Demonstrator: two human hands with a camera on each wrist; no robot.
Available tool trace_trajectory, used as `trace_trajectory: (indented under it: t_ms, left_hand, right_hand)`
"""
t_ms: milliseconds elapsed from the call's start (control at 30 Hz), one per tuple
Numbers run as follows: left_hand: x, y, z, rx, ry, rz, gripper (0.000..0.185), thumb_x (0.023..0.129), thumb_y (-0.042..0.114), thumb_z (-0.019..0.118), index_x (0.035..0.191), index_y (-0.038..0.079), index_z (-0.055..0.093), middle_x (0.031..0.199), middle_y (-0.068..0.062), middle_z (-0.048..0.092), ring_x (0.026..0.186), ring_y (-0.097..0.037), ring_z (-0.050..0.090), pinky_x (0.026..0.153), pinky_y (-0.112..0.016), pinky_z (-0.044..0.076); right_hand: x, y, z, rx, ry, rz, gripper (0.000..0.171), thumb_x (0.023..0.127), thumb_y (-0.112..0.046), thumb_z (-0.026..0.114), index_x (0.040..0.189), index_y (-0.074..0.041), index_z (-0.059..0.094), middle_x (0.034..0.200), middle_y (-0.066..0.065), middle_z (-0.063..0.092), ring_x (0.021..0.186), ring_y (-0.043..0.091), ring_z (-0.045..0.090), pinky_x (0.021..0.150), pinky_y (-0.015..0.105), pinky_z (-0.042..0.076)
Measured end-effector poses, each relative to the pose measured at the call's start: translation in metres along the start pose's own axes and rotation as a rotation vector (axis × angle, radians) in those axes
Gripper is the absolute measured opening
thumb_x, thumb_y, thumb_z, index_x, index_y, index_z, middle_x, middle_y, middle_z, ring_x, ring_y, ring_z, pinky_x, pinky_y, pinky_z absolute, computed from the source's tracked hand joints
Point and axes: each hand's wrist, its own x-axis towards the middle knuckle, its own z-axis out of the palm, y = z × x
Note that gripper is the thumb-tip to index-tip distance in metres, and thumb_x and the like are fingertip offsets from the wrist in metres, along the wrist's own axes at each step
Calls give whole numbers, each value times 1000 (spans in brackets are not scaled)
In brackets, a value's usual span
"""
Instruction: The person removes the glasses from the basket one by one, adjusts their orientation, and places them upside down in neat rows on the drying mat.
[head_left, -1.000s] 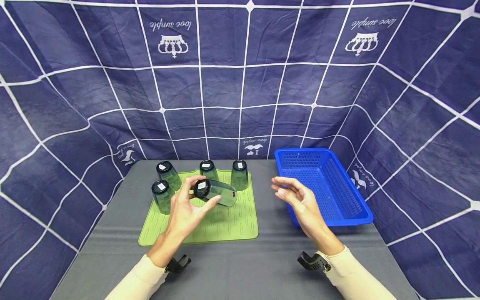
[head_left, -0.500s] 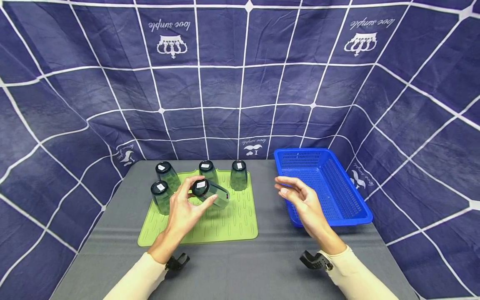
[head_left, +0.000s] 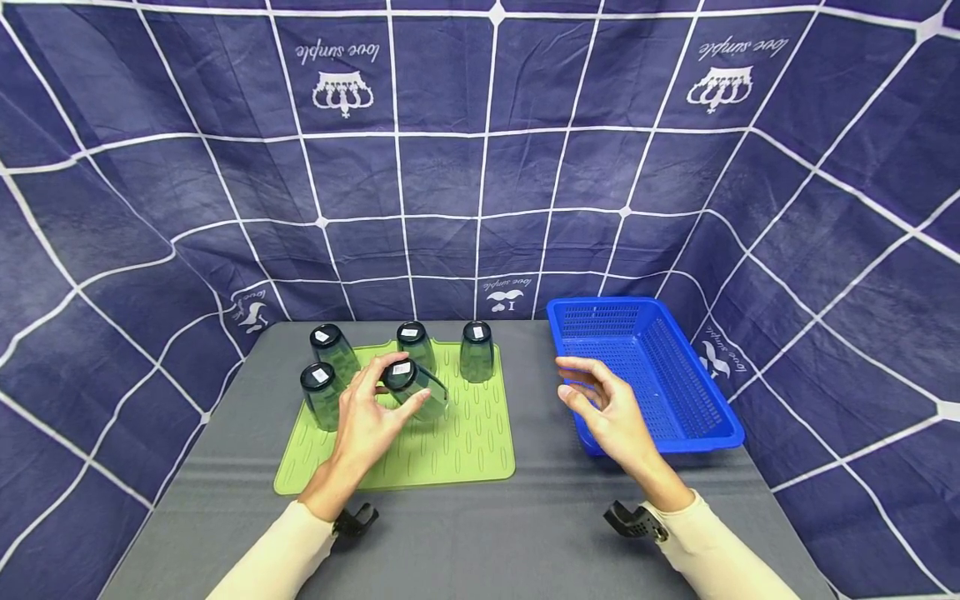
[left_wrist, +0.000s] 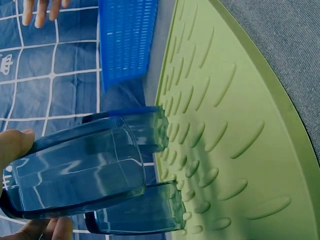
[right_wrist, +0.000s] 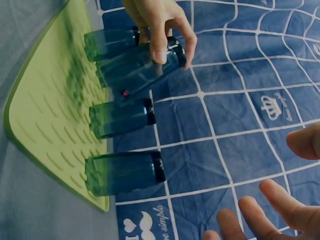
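Observation:
My left hand (head_left: 369, 421) holds a blue-green drinking glass (head_left: 420, 392) near its base, thumb on one side and fingers on the other. Its labelled base faces up and it tilts, rim toward the right. In the left wrist view the held glass (left_wrist: 82, 165) shows its rim just off the green ridged mat (left_wrist: 240, 130). Several like glasses stand upside down on the mat: one front left (head_left: 321, 396), one back left (head_left: 335, 352), one back middle (head_left: 417, 346) and one back right (head_left: 477, 352). My right hand (head_left: 611, 417) hovers by the basket's near left side, fingers loosely bent, holding nothing.
A blue perforated basket (head_left: 705, 437) sits at the right of the grey cloth-covered table (head_left: 480, 533). Dark blue cloth (head_left: 442, 175) with white lines hangs behind and at both sides. Between mat and basket lies a strip of grey tabletop.
The held glass has turned more upright, its rim swinging down and left toward the mat. My left hand stays nearly in place. My right hand has drifted slightly right.

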Motion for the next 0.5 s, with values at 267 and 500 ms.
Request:
trace_trajectory:
  t_ms: [267,500]
  left_hand:
    - [3,-7,6,32,-18,-9,69,83,24,107,146,20,77,142,-9,84,111,-35,79,88,-46,64]
    - [7,-14,13,53,-28,-19,69,84,25,107,146,21,77,140,-14,84,105,-39,78,91,-52,61]
  right_hand:
    - [-1,4,-4,-188,20,-66,42,105,-3,82,147,-6,75,151,18,74,135,-1,69,119,22,58]
    - [-2,10,-6,-410,48,-123,48,101,-11,88,147,-16,78,150,7,76,138,30,72,120,16,49]
